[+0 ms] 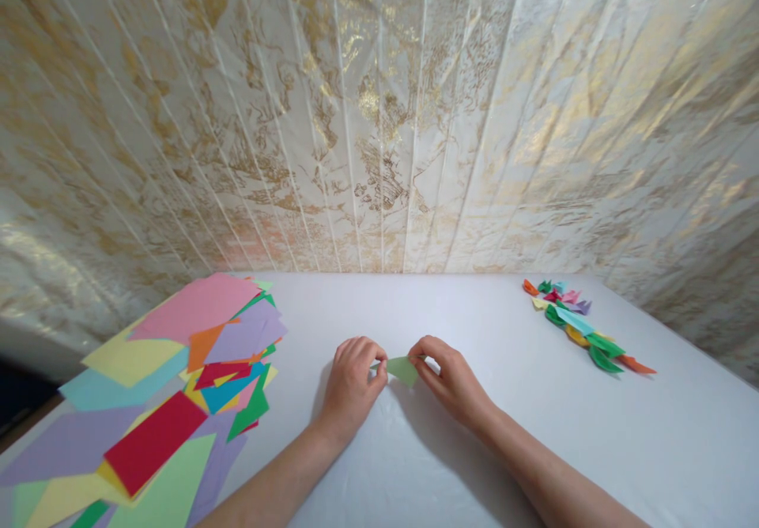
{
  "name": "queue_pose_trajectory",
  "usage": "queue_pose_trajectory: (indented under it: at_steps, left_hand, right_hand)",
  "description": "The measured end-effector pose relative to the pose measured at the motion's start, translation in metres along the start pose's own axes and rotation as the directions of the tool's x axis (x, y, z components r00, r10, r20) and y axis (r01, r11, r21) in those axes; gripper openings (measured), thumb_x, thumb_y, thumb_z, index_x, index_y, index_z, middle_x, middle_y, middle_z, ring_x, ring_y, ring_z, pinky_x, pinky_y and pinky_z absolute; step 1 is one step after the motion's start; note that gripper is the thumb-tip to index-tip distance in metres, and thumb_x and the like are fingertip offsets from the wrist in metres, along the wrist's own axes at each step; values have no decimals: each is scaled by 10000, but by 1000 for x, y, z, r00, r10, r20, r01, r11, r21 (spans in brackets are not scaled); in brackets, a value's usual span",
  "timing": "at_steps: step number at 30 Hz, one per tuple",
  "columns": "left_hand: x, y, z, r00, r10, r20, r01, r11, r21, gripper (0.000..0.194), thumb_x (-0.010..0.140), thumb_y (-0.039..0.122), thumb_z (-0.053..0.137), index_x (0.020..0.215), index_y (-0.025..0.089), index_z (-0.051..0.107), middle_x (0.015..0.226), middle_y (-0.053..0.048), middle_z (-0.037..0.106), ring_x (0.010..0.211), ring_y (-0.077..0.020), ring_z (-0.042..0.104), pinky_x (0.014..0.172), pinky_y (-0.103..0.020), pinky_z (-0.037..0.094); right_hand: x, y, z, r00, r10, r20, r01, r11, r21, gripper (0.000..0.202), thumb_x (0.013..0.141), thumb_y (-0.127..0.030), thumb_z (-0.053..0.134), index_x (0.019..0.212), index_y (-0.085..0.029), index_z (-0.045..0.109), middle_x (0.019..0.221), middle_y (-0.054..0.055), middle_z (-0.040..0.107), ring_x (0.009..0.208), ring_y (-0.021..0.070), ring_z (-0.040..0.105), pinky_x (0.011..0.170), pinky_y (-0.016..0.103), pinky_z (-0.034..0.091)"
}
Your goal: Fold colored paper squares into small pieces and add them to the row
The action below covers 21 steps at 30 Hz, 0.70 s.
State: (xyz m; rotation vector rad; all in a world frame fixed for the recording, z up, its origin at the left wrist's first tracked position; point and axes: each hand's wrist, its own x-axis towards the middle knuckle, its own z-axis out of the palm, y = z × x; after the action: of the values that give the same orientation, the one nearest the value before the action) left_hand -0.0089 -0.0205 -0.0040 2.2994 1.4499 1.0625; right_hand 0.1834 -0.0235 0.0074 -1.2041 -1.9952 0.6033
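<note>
A small light green folded paper (403, 370) is held between both hands above the middle of the white table. My left hand (354, 378) pinches its left corner between thumb and fingers. On the other side, my right hand (449, 374) has the upper right part of the paper between thumb and index finger. The paper looks roughly triangular, with a point facing down; its finer folds are too small to tell.
Coloured paper sheets, with a red one (155, 443) near the front, overlap on the left of the white table (368, 480). Several small folded paper pieces (572, 321) lie at the back right. A patterned curtain (379, 117) hangs behind the table's far edge.
</note>
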Motion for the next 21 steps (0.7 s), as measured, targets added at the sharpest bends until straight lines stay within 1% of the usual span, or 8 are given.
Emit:
queue_pose_trajectory:
  at_steps: [5, 8, 11, 12, 14, 16, 19, 21]
  left_hand:
    - [3, -16, 2, 995, -100, -7, 100, 995, -12, 113, 820, 108, 506, 773, 206, 538, 825, -17, 608, 848, -208, 566, 811, -359, 423]
    - [3, -24, 4, 985, -162, -59, 159, 986, -55, 128, 832, 108, 467, 787, 206, 536, 832, -28, 598, 852, -210, 566, 793, -352, 440]
    - [0, -18, 3, 987, -114, -116, 94, 981, -168, 116, 880, 162, 464, 926, 198, 564, 935, -48, 611, 940, -208, 566, 865, -356, 438]
    - [0, -14, 2, 993, -74, -95, 53, 977, -207, 114, 884, 191, 491, 961, 198, 575, 961, -49, 616, 962, -206, 562, 880, -351, 434]
    - [-2, -4, 1, 1000, -11, 25, 18, 961, -275, 90, 873, 219, 540, 929, 205, 609, 954, -40, 626, 960, -201, 562, 866, -327, 430]
    - [-2, 4, 0, 990, -18, 136, 64, 939, -338, 108, 866, 213, 539, 798, 199, 622, 845, -21, 612, 863, -183, 564, 786, -294, 428]
    - [0, 7, 2, 961, -199, 191, 267, 848, -458, 152, 852, 258, 542, 736, 184, 609, 744, 0, 573, 708, -151, 527, 667, -261, 403]
    - [1, 3, 5, 917, -324, 233, 399, 718, -571, 169, 842, 319, 548, 753, 181, 589, 685, 21, 550, 629, -130, 492, 612, -244, 384]
  right_hand:
    - [5, 8, -7, 997, 52, -59, -51, 998, 24, 154, 902, -213, 463, 801, -196, 578, 796, 24, 621, 771, 175, 569, 717, 284, 426]
    - [5, 9, -8, 994, 83, -73, -81, 996, 25, 144, 901, -225, 472, 803, -194, 572, 799, 24, 625, 779, 177, 576, 731, 290, 431]
    - [4, 5, -7, 997, 73, 2, -73, 997, -8, 128, 890, -212, 486, 802, -196, 578, 807, 22, 629, 777, 175, 576, 726, 289, 432]
    - [3, 3, -5, 997, 62, 40, -61, 998, -18, 124, 886, -203, 489, 802, -197, 581, 810, 21, 630, 778, 174, 576, 723, 287, 432]
    - [1, -1, -2, 995, 35, 91, -34, 999, -11, 113, 883, -188, 493, 815, -199, 583, 826, 21, 635, 797, 172, 582, 730, 284, 440]
    - [0, -2, 0, 997, 14, 81, -16, 999, 30, 89, 886, -191, 500, 907, -202, 586, 848, 21, 633, 817, 170, 592, 750, 286, 458]
    - [-2, 1, 2, 999, 1, -41, 3, 995, 98, 272, 907, -184, 465, 1173, -210, 516, 903, 30, 624, 832, 164, 608, 786, 302, 490]
    - [-3, 4, 3, 993, -21, -120, 33, 995, 94, 384, 917, -147, 413, 1291, -229, 452, 982, 50, 618, 847, 160, 615, 803, 317, 501]
